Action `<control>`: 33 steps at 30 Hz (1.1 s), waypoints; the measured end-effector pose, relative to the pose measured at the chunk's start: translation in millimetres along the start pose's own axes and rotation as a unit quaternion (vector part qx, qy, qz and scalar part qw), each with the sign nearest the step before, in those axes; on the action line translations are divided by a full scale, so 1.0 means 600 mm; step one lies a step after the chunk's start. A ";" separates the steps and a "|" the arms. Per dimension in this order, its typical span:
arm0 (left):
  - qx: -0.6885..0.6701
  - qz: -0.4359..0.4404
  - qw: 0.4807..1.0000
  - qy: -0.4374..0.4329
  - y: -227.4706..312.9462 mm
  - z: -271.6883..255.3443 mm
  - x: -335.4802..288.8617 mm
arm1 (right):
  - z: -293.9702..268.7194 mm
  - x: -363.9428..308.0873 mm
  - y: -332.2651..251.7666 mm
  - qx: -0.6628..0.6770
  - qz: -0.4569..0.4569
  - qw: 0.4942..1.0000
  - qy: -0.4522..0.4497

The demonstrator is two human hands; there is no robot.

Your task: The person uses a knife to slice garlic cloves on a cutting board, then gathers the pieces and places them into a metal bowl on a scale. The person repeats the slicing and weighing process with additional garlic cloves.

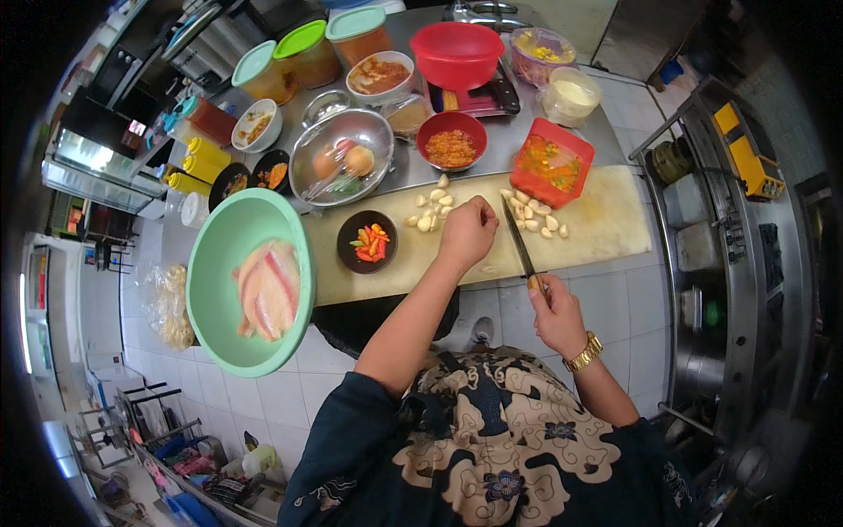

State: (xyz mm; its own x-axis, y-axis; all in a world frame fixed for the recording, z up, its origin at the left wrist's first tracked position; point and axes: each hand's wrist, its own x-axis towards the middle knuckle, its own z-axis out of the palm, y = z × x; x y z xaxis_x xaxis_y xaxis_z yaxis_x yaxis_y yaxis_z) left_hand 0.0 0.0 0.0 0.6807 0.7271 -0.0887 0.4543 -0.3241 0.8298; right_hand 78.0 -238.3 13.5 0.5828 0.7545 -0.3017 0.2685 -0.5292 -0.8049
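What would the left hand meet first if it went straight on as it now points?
The left hand would probably meet the garlic beside the square red bowl, though hand height is unclear.

Garlic cloves (528,212) on pale board (615,211)

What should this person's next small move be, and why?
Probably the left hand should reach for one of the right-hand garlic cloves: they lie loose on the cutting board, and the right hand holds a knife, its tip beside them. Whether the left hand holds anything, I can't tell.
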 end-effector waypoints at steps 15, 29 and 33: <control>0.058 0.104 0.993 0.025 -0.039 0.001 -0.028 | -0.010 -0.033 -0.039 -0.005 -0.066 0.998 0.006; 0.056 0.164 0.985 0.006 -0.051 0.002 -0.028 | -0.020 -0.031 -0.052 0.003 -0.084 0.996 -0.003; 0.052 0.183 0.982 0.018 -0.049 0.002 -0.030 | -0.015 -0.031 -0.047 0.009 -0.117 0.993 0.005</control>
State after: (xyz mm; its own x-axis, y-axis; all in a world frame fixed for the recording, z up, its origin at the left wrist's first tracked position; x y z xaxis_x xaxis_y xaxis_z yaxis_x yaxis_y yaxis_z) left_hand -24.8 -4.5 -23.4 0.7899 0.5700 0.2261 0.2395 -0.6262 0.7420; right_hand 66.8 -240.7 46.6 0.5132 0.8525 -0.0995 0.3836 -0.3316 -0.8619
